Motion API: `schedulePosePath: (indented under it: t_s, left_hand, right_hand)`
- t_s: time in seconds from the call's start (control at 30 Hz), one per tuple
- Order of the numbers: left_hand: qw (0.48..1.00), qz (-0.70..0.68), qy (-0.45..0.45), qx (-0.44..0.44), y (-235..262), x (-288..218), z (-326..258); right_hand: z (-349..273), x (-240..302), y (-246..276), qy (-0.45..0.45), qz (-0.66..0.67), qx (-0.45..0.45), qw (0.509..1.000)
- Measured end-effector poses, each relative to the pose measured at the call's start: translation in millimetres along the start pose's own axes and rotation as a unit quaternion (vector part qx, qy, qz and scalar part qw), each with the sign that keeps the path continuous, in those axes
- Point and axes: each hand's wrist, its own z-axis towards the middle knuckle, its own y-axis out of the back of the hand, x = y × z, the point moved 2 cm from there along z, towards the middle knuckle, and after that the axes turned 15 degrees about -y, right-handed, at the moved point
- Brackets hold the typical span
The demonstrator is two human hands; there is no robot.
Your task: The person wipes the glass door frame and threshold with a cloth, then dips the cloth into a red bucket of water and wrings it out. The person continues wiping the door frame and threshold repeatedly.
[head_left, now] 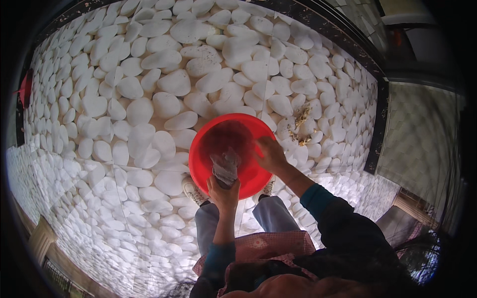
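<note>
A red plastic basin (198, 159) stands on the floor between my feet. Near its front rim my left hand (222, 193) is closed round a crumpled grey cloth (226, 168), which hangs over the inside of the basin. At the right rim my right hand (271, 155) reaches in over the edge. Its fingers look bent and apart, with no object visible in them. The upper inside of the basin is in dark shadow, so what lies at the bottom is hard to make out.
The floor (139, 110) has a white pebble pattern. Small yellowish scraps (302, 119) lie on it to the right of the basin. A dark border strip (376, 124) runs along the right side. A red object (26, 89) shows at the far left edge.
</note>
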Motion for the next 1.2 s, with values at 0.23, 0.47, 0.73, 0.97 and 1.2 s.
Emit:
schedulePosePath:
  t_s: [0.23, 0.47, 0.73, 0.97, 1.2]
  left_hand:
    - [0.986, 0.086, -0.062, -0.131, 32.0, 25.3, 12.6]
    - [0.962, -0.206, 0.158, -0.081, 36.0, 54.6, 14.6]
    - [0.971, -0.199, 0.121, -0.058, 39.0, 69.0, 17.4]
    - [0.949, -0.298, 0.082, -0.058, 44.3, 62.7, 26.3]
    - [0.942, -0.307, 0.129, -0.042, 42.0, 77.9, 17.0]
  right_hand:
    - [46.3, -41.8, -4.2, -0.077, 0.095, -0.149, 0.981]
    - [124.8, -39.4, -30.7, -0.213, 0.197, 0.262, 0.921]
    - [129.6, -61.8, -40.7, -0.341, 0.288, 0.369, 0.815]
    - [-21.8, -131.3, -48.8, -0.492, 0.424, 0.251, 0.717]
    - [-129.1, -90.1, -38.5, -0.540, 0.468, 0.236, 0.659]
